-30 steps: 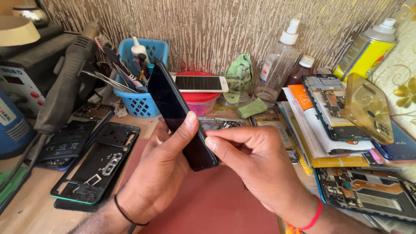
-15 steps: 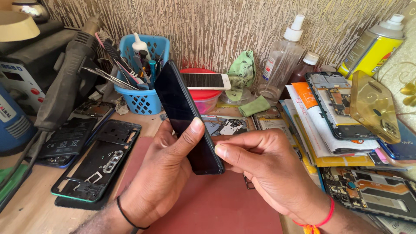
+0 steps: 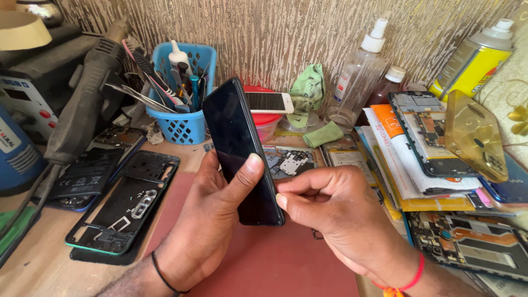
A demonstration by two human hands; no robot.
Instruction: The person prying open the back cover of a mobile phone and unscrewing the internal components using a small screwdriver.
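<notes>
1. Since the earlier frame, the dark phone point(image 3: 242, 154) tilts a little more upright and both hands sit lower.
2. Left hand point(image 3: 209, 231) grips it from behind, thumb pressed on the glass.
3. Its long axis runs up-left to down-right, above the tabletop point(image 3: 33, 269).
4. Right hand point(image 3: 335, 220) touches the lower right edge; its fingers point(image 3: 291, 206) are pressed together, maybe pinching something I cannot tell.
</notes>
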